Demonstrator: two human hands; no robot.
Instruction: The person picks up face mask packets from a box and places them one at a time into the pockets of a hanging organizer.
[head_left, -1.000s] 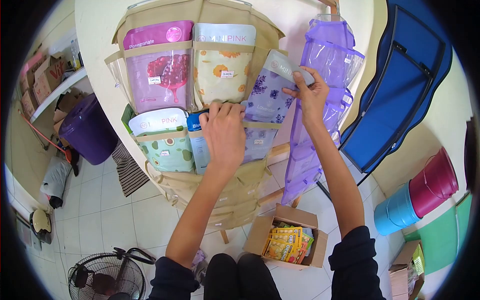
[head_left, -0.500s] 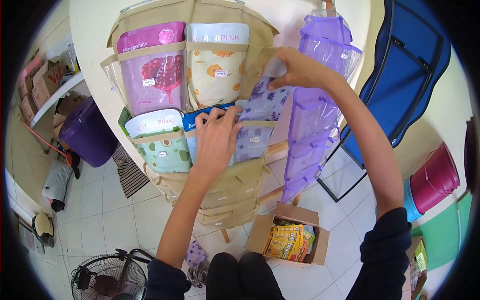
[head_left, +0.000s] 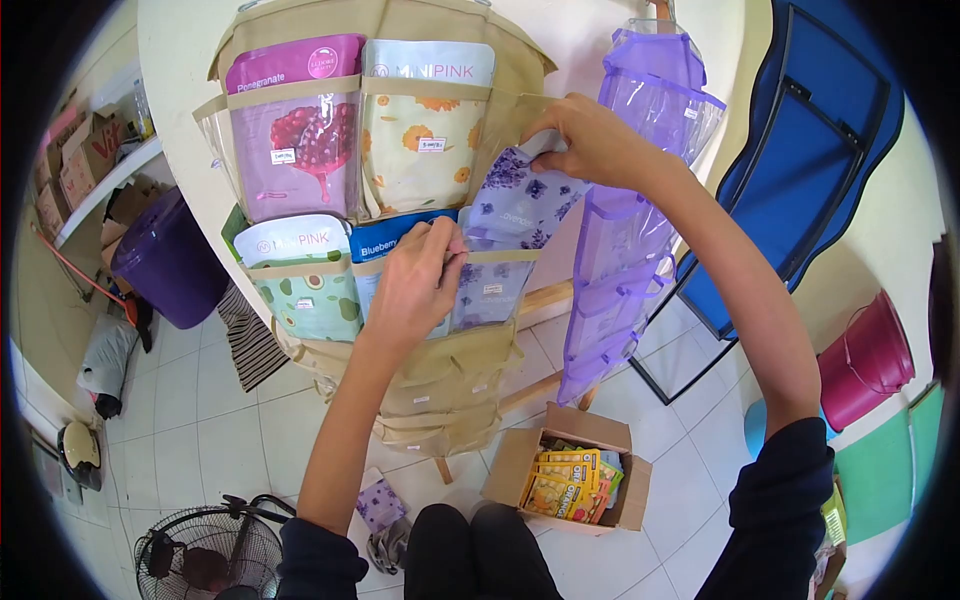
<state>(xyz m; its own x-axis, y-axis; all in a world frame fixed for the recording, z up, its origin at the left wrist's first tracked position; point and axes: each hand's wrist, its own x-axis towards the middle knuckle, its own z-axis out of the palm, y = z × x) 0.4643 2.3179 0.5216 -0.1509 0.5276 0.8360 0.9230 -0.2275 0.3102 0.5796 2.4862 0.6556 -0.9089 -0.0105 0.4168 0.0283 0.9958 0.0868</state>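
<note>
My right hand [head_left: 590, 140] pinches the top of a lavender sachet [head_left: 520, 200], which is tilted with its lower end at the mouth of a clear pocket [head_left: 490, 295]. Another lavender packet shows through that pocket's plastic. My left hand [head_left: 415, 280] is closed on the pocket's upper edge, beside a blue Blueberry packet [head_left: 378, 246] that it partly covers. The pockets belong to a beige hanging organizer [head_left: 440, 365]. A green avocado packet [head_left: 305, 300] sits to the left, with a pomegranate packet [head_left: 295, 150] and an orange-flower packet [head_left: 425, 150] in the row above.
A purple hanging organizer [head_left: 620, 260] hangs at the right. On the floor stands an open cardboard box [head_left: 635, 490] holding yellow orange packets [head_left: 565, 485]. A black fan [head_left: 205, 560] is at lower left, near a lavender packet [head_left: 380, 503] on the floor. A blue folded table [head_left: 800, 150] leans right.
My right hand has lowered the lavender sachet slightly toward the pocket, and the sachet is more tilted. My left hand's fingers have drawn together at the pocket edge. The view has shifted slightly.
</note>
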